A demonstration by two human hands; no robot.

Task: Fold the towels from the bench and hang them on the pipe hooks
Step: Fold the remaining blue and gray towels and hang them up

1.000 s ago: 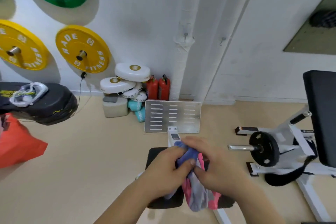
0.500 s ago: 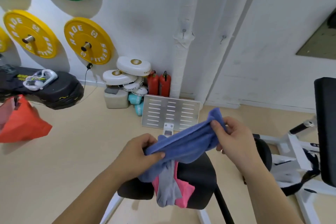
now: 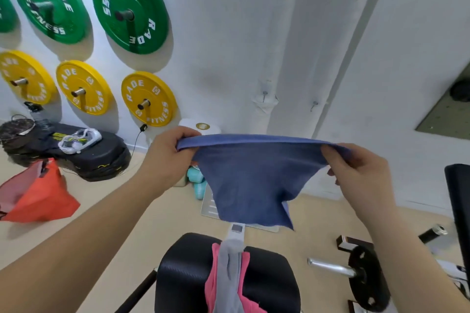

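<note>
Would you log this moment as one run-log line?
left hand, right hand: pinch blue towel top edge | grey towel, pink towel: on bench

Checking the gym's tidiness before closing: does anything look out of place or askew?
Yes: a pink towel and a grey towel lie bunched together, unfolded, on the black bench. The blue towel, pinched by the left hand and right hand, hangs unevenly.

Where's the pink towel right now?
Head view, bottom centre: the pink towel is draped on the black bench pad, partly under the grey towel, directly below the held-up blue towel.
</note>
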